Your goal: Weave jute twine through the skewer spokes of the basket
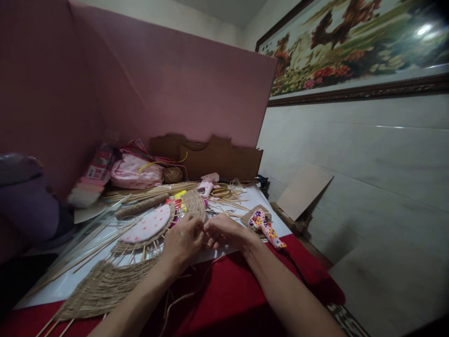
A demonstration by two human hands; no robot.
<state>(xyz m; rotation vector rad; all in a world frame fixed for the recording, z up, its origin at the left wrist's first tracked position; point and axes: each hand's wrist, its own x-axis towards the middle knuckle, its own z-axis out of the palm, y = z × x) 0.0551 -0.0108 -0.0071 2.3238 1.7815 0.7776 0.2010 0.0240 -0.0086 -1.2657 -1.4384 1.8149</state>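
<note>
My left hand (pixel 184 238) is closed, its fingertips bunched beside the woven twine piece (pixel 193 204); whatever they pinch is hidden. Touching or nearly touching it, my right hand (pixel 226 230) has curled fingers around a thin jute twine (pixel 185 296), whose loose length trails down over the red cloth. Left of my hands lies a half-round panel (pixel 149 225) of white fabric with pink dots, edged in twine. Thin sticks join it to a wide curved band of woven twine (pixel 105 285), partly behind my left forearm.
A glue gun in flower-patterned cover (pixel 263 225) lies at the right, its cord running off the red cloth (pixel 224 299). Behind are bundled sticks (pixel 140 193), a twine ball (pixel 173 175), pink fabric (pixel 136 172) and brown cardboard (pixel 220 159). A clear sheet (pixel 87 234) lies left.
</note>
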